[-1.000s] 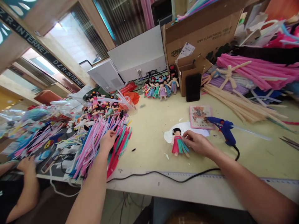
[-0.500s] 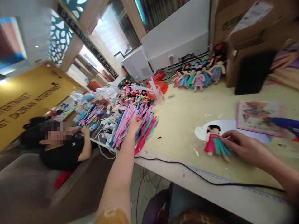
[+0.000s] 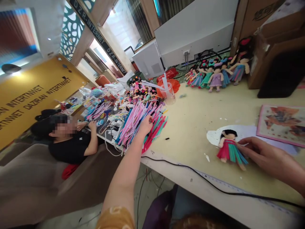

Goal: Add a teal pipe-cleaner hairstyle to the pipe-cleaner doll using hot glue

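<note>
My right hand [image 3: 262, 152] pinches the side of a small doll [image 3: 229, 147] with black hair and a skirt of pink, green and blue strips. The doll lies tilted over the table, partly above a white paper sheet [image 3: 214, 137]. My left hand [image 3: 145, 124] reaches over a pile of pipe cleaners [image 3: 133, 122] in pink, lilac, blue, red and green. Its fingers are bent together at the pile's right part; whether they grip one of the stems is too small to make out.
Finished dolls [image 3: 215, 74] stand at the back beside a cardboard box [image 3: 256, 66]. A plastic cup [image 3: 168, 93] with straws is behind the pile. A picture board [image 3: 281, 122] lies at right. A black cable [image 3: 190, 170] runs along the front edge. Another person [image 3: 71, 146] sits at left.
The view has swung left, so everything sits further right in the picture. My left hand's fingers are curled more over the pile. My right hand still holds the doll in the same spot.
</note>
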`<state>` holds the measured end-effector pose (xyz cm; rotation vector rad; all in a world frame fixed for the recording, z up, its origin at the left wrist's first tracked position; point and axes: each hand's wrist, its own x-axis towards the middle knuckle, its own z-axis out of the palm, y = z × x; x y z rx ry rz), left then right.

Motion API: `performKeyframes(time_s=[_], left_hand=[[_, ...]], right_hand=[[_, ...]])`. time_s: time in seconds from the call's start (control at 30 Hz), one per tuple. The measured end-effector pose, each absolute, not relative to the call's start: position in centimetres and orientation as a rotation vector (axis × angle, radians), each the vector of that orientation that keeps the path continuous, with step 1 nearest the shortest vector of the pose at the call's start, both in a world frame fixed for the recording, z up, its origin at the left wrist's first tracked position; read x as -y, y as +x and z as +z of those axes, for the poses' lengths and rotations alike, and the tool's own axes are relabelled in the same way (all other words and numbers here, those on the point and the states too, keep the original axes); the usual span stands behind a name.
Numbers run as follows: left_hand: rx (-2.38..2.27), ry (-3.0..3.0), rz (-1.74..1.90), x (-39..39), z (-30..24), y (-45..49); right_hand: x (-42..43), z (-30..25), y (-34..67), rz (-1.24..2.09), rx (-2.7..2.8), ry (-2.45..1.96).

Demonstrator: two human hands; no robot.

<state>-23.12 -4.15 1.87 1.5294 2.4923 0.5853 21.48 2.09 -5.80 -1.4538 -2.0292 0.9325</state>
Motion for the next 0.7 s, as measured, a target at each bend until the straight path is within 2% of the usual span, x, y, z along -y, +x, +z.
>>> performKeyframes(time_s=[0.1,0.4,0.7], left_hand=[[-2.455,1.594,0.574,4.2,1.8,-22.2],[-2.448,1.772,0.479,3.8,1.0,-22.6],[-2.476,1.987,0.405,4.9,1.4,-21.9]], right_hand=[[-1.7,-5.5,21.6,1.059,2.097,-1.469],[-1.2,-3.9,21.2,1.013,2.124,-1.5],[-1.8,-5.3,21.6,1.084,2.146,-1.571]])
